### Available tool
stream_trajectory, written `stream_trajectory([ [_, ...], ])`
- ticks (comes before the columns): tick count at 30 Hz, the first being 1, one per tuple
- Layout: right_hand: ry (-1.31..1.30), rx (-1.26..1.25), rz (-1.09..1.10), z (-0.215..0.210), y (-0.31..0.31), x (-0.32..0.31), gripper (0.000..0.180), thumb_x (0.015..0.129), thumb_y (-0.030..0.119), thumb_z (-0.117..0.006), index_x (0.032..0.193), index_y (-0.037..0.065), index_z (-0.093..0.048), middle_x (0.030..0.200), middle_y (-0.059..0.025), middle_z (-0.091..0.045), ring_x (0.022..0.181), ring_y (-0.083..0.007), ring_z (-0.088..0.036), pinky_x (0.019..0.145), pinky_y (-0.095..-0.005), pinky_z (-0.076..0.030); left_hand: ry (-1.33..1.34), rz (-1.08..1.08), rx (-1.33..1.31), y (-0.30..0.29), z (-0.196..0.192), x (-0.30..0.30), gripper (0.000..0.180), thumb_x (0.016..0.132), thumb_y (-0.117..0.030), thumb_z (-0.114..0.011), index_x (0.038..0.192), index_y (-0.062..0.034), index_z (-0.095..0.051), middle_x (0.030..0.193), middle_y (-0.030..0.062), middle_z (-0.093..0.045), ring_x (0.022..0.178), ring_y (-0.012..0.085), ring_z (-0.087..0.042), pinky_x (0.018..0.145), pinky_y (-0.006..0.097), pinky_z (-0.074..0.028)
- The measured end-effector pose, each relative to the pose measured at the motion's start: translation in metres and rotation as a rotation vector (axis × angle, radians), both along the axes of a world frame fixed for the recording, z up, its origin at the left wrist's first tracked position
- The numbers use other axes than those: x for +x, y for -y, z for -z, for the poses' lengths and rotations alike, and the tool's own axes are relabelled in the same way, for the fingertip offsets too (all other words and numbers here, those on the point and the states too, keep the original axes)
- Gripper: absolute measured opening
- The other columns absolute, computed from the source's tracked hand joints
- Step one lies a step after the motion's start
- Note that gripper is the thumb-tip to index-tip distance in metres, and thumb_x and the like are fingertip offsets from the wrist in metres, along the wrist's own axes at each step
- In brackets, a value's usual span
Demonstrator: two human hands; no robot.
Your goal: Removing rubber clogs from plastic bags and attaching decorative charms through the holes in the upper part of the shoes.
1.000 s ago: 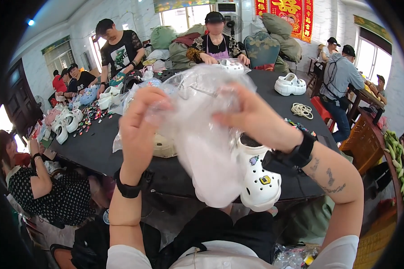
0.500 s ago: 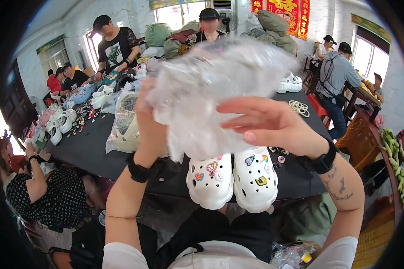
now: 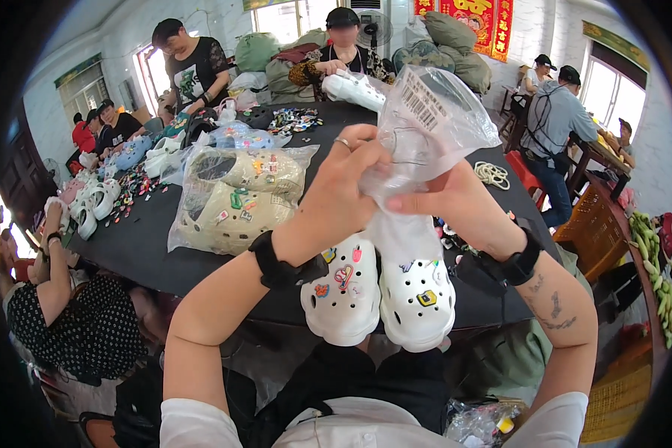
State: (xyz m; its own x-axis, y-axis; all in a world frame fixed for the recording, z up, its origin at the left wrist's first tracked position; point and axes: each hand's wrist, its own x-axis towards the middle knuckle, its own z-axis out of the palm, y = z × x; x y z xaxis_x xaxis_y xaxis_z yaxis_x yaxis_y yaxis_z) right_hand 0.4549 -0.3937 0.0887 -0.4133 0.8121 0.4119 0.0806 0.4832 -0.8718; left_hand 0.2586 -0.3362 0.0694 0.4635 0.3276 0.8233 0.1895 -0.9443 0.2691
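Observation:
Both my hands are raised over the near edge of the black table, closed on a clear plastic bag (image 3: pixel 455 123) with a barcode label. My left hand (image 3: pixel 347 179) grips the bunched film on one side, and my right hand (image 3: pixel 463 205) pinches it on the other. Part of the bag hangs down between them. Right below stand two white clogs (image 3: pixel 341 295) with holes and colourful charms, toes toward me, at the table's edge. The film and my hands hide their rear parts. Left of my left hand lies a bagged pair of beige clogs (image 3: pixel 239 198).
Loose charms (image 3: pixel 295 119), more clogs (image 3: pixel 97 205) and bags cover the table's left and far side. A coil of cream cord (image 3: pixel 493 175) lies at the right. Across the table a person (image 3: pixel 343 56) handles a white clog (image 3: pixel 355 89). Other people work around.
The bag was a spread, blurred mass over the table; now it is gathered lower between my hands. My left hand has moved right, toward my right hand. The beige clogs are now uncovered.

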Motion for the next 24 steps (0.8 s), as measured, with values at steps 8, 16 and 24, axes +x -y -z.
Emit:
stream_trajectory([
  [8, -0.084, 0.056, 0.372, 0.056, -0.023, 0.046, 0.048, 0.084, -0.003, -0.06, 0.131, -0.002, -0.051, 0.127, -0.0143, -0.057, 0.116, -0.0244, -0.056, 0.097, -0.0338, -0.047, -0.127, -0.002, -0.177, 0.019, 0.019, -0.009, 0.057, 0.077, -0.011, -0.075, 0.128, -0.0126, -0.049, 0.14, 0.0168, -0.036, 0.13, 0.0329, -0.041, 0.097, 0.043, -0.046],
  [16, 0.739, 0.387, 0.442, 0.077, -0.015, 0.052, 0.064, 0.064, 0.005, -0.076, 0.125, 0.007, -0.057, 0.117, -0.015, -0.058, 0.111, -0.0303, -0.05, 0.097, -0.0422, -0.037, -0.543, -0.03, -0.346, 0.014, 0.027, -0.019, 0.051, 0.076, -0.017, -0.076, 0.124, -0.0151, -0.058, 0.131, 0.0162, -0.042, 0.116, 0.0317, -0.051, 0.087, 0.04, -0.05],
  [24, 1.071, 0.441, 0.284, 0.076, -0.033, 0.07, 0.045, 0.078, 0.032, -0.072, 0.118, 0.016, -0.062, 0.112, -0.0089, -0.06, 0.107, -0.0303, -0.048, 0.092, -0.0508, -0.029, -0.345, 0.241, -0.544, -0.001, 0.015, 0.005, 0.052, 0.076, -0.004, -0.068, 0.124, -0.0095, -0.049, 0.124, 0.0112, -0.047, 0.112, 0.027, -0.055, 0.082, 0.036, -0.053],
])
